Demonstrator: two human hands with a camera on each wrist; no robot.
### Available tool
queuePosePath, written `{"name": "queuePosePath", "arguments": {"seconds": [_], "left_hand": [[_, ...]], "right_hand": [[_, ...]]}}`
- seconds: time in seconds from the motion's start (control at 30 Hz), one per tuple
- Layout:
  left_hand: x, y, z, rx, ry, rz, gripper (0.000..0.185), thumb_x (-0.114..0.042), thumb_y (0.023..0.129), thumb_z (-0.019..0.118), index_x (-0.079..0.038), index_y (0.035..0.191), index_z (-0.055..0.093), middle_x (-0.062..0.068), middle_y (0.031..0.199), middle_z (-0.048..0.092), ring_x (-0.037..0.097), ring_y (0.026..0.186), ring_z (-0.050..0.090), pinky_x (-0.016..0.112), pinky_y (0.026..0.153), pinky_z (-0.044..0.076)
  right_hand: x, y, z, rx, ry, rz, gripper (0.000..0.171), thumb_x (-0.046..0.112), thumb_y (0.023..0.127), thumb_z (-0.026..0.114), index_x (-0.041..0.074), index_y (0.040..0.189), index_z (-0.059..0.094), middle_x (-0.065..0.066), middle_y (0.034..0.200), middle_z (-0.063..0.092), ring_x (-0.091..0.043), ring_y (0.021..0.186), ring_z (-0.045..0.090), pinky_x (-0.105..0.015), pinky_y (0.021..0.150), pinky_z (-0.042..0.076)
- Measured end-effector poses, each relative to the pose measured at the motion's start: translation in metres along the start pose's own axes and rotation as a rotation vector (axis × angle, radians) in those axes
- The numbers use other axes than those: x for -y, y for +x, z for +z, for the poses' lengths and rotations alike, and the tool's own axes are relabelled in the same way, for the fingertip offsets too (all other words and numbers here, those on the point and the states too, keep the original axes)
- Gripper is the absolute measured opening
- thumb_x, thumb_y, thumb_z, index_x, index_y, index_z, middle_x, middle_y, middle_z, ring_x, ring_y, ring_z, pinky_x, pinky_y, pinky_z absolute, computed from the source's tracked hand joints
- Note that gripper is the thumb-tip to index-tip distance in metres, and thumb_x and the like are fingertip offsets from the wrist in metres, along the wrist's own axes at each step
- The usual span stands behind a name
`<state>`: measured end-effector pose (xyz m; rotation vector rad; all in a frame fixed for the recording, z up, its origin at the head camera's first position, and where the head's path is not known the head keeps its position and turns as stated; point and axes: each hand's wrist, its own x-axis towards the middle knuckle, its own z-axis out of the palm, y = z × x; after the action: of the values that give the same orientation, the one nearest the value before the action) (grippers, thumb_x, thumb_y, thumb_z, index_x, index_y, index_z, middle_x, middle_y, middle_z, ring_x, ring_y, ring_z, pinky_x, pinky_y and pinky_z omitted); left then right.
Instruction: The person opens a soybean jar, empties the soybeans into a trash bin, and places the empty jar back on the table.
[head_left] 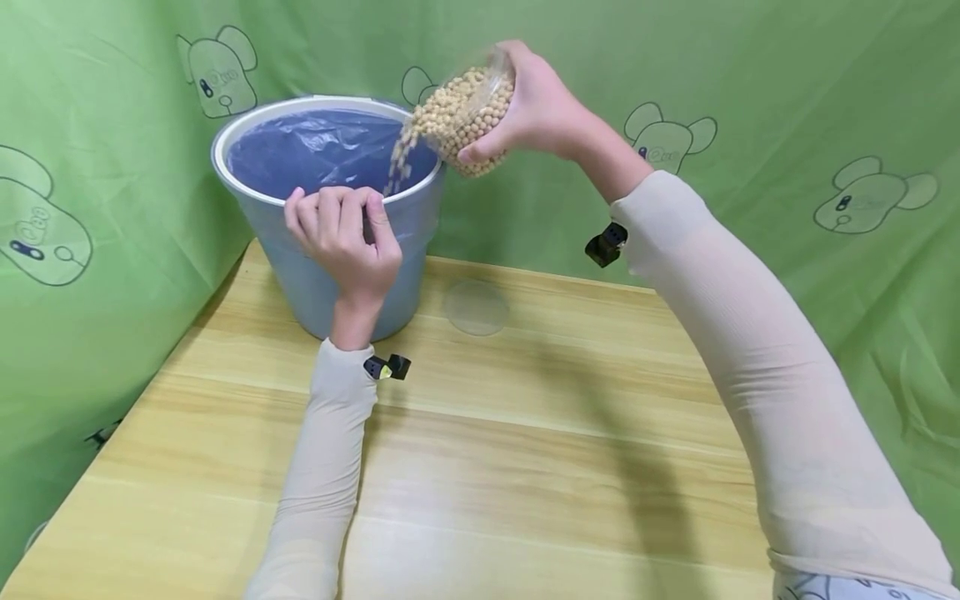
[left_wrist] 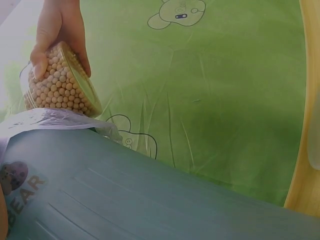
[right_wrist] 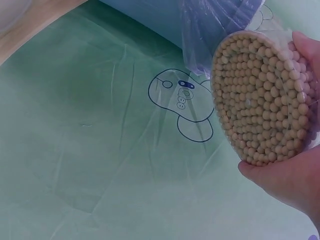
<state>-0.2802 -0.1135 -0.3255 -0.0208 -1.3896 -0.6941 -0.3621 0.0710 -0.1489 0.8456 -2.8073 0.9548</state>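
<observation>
My right hand (head_left: 543, 104) grips a clear plastic jar (head_left: 495, 83), tilted mouth-down over the right side of the trash bin (head_left: 288, 258). Soybeans (head_left: 461, 108) fill much of the jar, and a stream of them falls past its lip into the bin. In the right wrist view the jar's round base (right_wrist: 257, 100) shows beans packed against it, with the thumb (right_wrist: 285, 180) along its lower side. My left hand (head_left: 348, 237) holds the bin's near rim, fingers curled over the edge. A thin plastic liner (head_left: 322, 150) lines the bin; its bottom is hidden.
The bin stands at the far left of a wooden table (head_left: 525, 467). Just right of it, a translucent round lid (head_left: 477, 307) lies flat on the wood. Green cloth (head_left: 750, 75) with printed bear heads hangs behind and along the left.
</observation>
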Motion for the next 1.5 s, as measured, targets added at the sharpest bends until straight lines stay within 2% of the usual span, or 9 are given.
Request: {"name": "queuePosePath", "arguments": {"seconds": [0.53, 0.83, 1.5], "left_hand": [[0.001, -0.001, 0.0, 0.002, 0.003, -0.004, 0.027, -0.019, 0.096, 0.054, -0.004, 0.074, 0.062, 0.012, 0.077, 0.058, 0.034, 0.084, 0.048, 0.048, 0.115, 0.029], [0.003, -0.002, -0.002, -0.002, 0.0, -0.005, 0.028, -0.02, 0.096, 0.054, -0.005, 0.074, 0.062, 0.012, 0.076, 0.058, 0.033, 0.084, 0.048, 0.049, 0.115, 0.029], [0.005, 0.001, -0.004, 0.0, -0.002, -0.004, 0.028, -0.019, 0.097, 0.054, -0.004, 0.074, 0.063, 0.012, 0.076, 0.057, 0.033, 0.084, 0.047, 0.051, 0.114, 0.03]], "right_hand": [[0.006, 0.005, -0.004, 0.056, -0.091, 0.023, 0.126, 0.026, 0.059, 0.099, 0.008, 0.158, 0.023, -0.011, 0.154, 0.042, -0.02, 0.133, 0.048, -0.03, 0.115, 0.043], [0.01, 0.008, -0.005, 0.094, -0.141, 0.05, 0.127, 0.029, 0.06, 0.099, 0.008, 0.158, 0.021, -0.012, 0.15, 0.044, -0.021, 0.131, 0.048, -0.032, 0.113, 0.045], [0.031, 0.018, -0.006, 0.165, -0.287, 0.022, 0.126, 0.03, 0.061, 0.099, 0.006, 0.158, 0.021, -0.013, 0.151, 0.044, -0.023, 0.131, 0.048, -0.036, 0.114, 0.045]]}}
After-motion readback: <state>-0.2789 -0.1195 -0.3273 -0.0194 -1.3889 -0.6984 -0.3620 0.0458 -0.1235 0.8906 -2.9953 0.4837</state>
